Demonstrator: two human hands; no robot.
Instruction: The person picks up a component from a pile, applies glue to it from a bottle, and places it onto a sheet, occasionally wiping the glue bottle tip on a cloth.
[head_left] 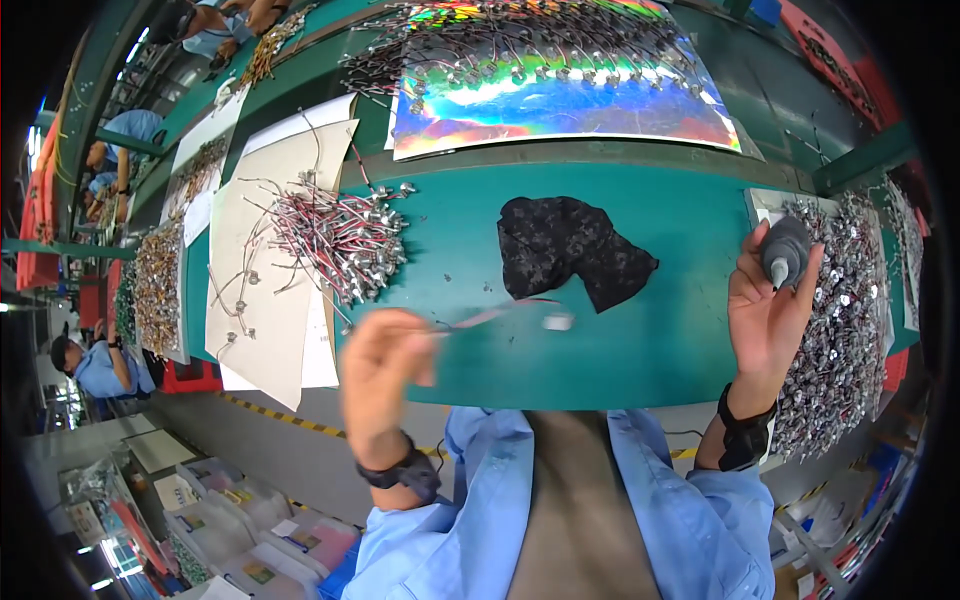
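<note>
My left hand, smeared by motion, is pinched on a thin red and black wire over the front of the green table. A small white piece appears at the wire's far end, also blurred. In my right hand is a dark grey squeeze bottle, held with its pale nozzle toward me at the table's right side. A crumpled black patterned cloth lies between the hands. Left of it is a heap of small metal parts with red and black wires, partly on a beige sheet.
A shiny rainbow-coloured sheet bearing rows of wired parts lies at the back. At right stands a board packed with wired parts. Clear plastic boxes sit low at left, and other people work on that side.
</note>
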